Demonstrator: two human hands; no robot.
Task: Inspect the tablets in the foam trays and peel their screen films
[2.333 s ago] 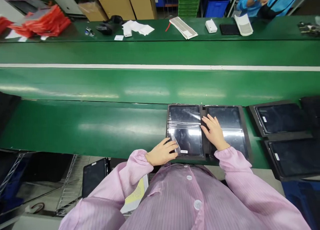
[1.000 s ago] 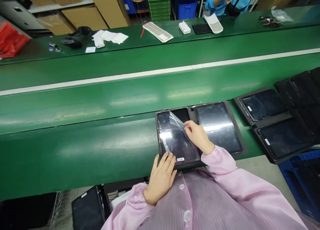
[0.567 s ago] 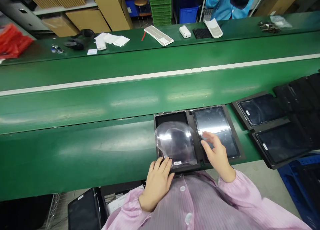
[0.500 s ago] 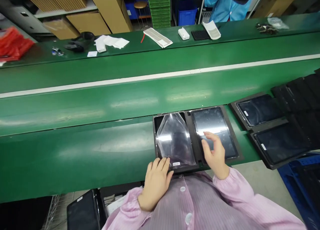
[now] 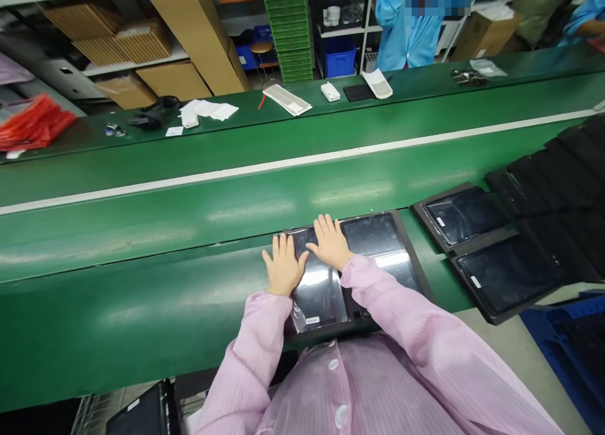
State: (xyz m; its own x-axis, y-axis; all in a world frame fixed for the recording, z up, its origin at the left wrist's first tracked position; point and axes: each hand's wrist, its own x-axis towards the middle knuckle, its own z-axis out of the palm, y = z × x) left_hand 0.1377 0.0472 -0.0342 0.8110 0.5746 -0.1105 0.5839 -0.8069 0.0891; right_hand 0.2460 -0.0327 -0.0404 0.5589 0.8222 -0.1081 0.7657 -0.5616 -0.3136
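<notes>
In front of me lies a tablet (image 5: 319, 296) with a glossy dark screen and clear film over it, seated in a black tray. My left hand (image 5: 284, 265) rests flat on its upper left edge, fingers spread. On the upper right edge of the same tablet lies my right hand (image 5: 331, 243), its fingers stretched out. A second film-covered tablet (image 5: 371, 236) sits directly to the right, partly hidden behind my right forearm. A small white label (image 5: 312, 320) shows near the bottom of the first tablet.
Two more tablets in trays, an upper one (image 5: 466, 214) and a lower one (image 5: 513, 274), lie right, beside stacked black trays (image 5: 562, 176). The green bench (image 5: 142, 315) runs across. On the far ledge are papers (image 5: 208, 110) and a red bag (image 5: 35, 123). A person in blue (image 5: 409, 34) stands opposite.
Both hands have moved up to the tablet's far edge; my right hand has come leftward from the second tablet. The film, loosely folded before, now lies flatter over the screen.
</notes>
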